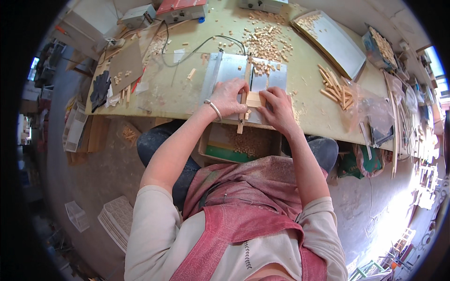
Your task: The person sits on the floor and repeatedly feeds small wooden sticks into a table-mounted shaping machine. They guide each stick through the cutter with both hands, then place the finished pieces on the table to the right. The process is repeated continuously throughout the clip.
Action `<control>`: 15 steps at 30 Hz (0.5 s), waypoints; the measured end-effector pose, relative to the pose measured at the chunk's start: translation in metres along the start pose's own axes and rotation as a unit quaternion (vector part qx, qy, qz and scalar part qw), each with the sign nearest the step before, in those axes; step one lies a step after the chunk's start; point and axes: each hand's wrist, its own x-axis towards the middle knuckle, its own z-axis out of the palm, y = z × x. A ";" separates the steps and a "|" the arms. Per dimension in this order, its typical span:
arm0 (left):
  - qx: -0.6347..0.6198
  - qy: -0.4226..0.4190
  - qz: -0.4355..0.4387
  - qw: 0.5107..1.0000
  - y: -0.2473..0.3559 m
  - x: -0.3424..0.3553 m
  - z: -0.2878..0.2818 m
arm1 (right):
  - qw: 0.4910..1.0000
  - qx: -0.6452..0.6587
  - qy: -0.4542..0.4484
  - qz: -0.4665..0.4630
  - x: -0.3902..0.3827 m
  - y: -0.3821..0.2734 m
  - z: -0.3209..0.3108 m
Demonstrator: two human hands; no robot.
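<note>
A short row of pale wooden sticks (255,99) lies side by side on a metal plate (231,63) at the table's front edge. My right hand (280,107) pinches their right end between thumb and fingers. On the other side, my left hand (229,97), with a bangle at its wrist, has its fingers closed against a narrow wooden guide bar (247,75) by the sticks' left end. What its fingertips grip is partly hidden. A dark slot runs in the plate just beyond the sticks. Small cut wooden blocks (263,67) lie on the plate's far part.
More blocks (267,42) are heaped behind the plate. Loose wooden sticks (335,89) and a plastic bag (370,105) lie to the right, below a large tray (335,44). Dark gloves (100,91) rest far left. Under the table edge an open drawer (220,152) holds blocks.
</note>
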 end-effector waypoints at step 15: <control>-0.007 0.031 0.004 0.999 -0.022 0.033 0.002 | 0.999 -0.024 0.012 0.027 0.031 0.017 0.005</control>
